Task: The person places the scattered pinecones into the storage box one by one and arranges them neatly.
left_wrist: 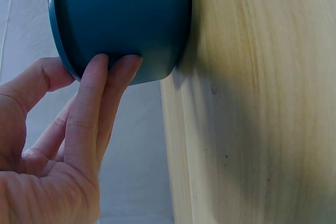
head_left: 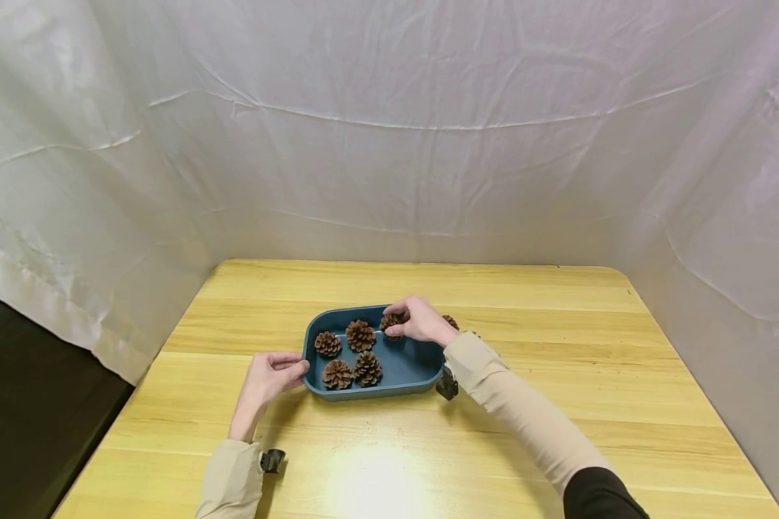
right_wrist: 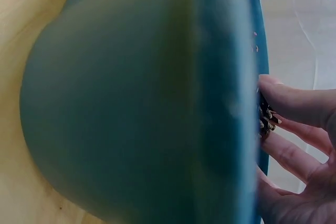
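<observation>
Right grip (head_left: 422,321) pinching a pinecone (head_left: 390,324), thumb one side, fingers other; cone is at about 1 o'clock in the blue tray (head_left: 405,364), just inside the far wall. Can't tell if its base touches the tray floor. Cone lies at 9 o'clock from the right palm, right at the fingertips; its long axis is unclear, mostly covered. Left grip (head_left: 269,378) pinches the tray's end wall at 9 o'clock, thumb over the rim, fingers against the outside. Tray sits on the wood counter (head_left: 623,360), long axis roughly 9 to 3. Four other pinecones inside: small one (head_left: 327,344) near 10, another (head_left: 360,335) at 11, two more at 8 (head_left: 337,374) and between 6 and 7 (head_left: 368,368). Bare tray floor toward 4. One more cone (head_left: 451,321) shows past the right wrist, about 2 o'clock from tray centre, partly hidden, right grip much nearer to it than left.
</observation>
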{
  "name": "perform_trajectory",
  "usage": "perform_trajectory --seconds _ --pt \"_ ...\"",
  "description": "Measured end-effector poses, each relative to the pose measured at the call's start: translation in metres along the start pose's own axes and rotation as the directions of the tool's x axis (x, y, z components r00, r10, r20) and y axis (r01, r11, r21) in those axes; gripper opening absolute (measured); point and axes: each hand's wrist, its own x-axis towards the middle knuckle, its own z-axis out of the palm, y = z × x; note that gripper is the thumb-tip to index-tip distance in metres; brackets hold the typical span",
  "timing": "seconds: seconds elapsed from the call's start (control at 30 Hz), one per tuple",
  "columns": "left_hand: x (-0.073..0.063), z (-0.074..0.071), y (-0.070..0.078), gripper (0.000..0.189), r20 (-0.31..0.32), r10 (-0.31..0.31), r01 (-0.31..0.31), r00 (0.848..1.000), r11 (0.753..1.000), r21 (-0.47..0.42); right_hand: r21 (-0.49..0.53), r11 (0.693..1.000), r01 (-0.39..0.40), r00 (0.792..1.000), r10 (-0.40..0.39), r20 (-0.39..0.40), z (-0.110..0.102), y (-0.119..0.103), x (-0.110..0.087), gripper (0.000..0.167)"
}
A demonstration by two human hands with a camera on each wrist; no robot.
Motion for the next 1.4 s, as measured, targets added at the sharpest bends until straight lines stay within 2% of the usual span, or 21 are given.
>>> perform_trajectory --seconds 0.17,0.5,0.73,1.03,1.23,1.4 --pt "0.000 0.000 0.000 0.035 -0.003 -0.004 0.004 1.000 1.000 -0.001 0.011 1.000 0.012 1.000 -0.012 0.000 0.002 0.001 0.000 0.040" --pt "0.000 0.002 0.001 0.035 -0.002 -0.016 0.016 1.000 1.000 -0.004 0.045 0.999 -0.030 1.000 0.029 0.002 0.002 0.005 -0.001 0.045" --pt "0.001 0.002 0.001 0.035 -0.001 -0.017 0.017 1.000 1.000 -0.004 0.051 0.999 -0.005 1.000 0.005 0.005 -0.001 0.005 -0.004 0.044" --pt "0.001 0.001 0.000 0.036 0.003 -0.013 0.013 1.000 1.000 -0.011 0.125 0.992 -0.025 1.000 0.025 0.003 -0.006 0.008 -0.009 0.045" --pt "0.001 0.002 0.000 0.036 0.003 -0.013 0.013 1.000 1.000 -0.012 0.155 0.987 0.031 0.999 -0.025 -0.045 -0.011 0.014 -0.016 0.043" --pt "0.000 0.002 0.001 0.036 0.002 -0.014 0.014 1.000 1.000 -0.016 0.259 0.960 0.104 0.991 -0.079 -0.104 -0.020 0.020 -0.032 0.042"
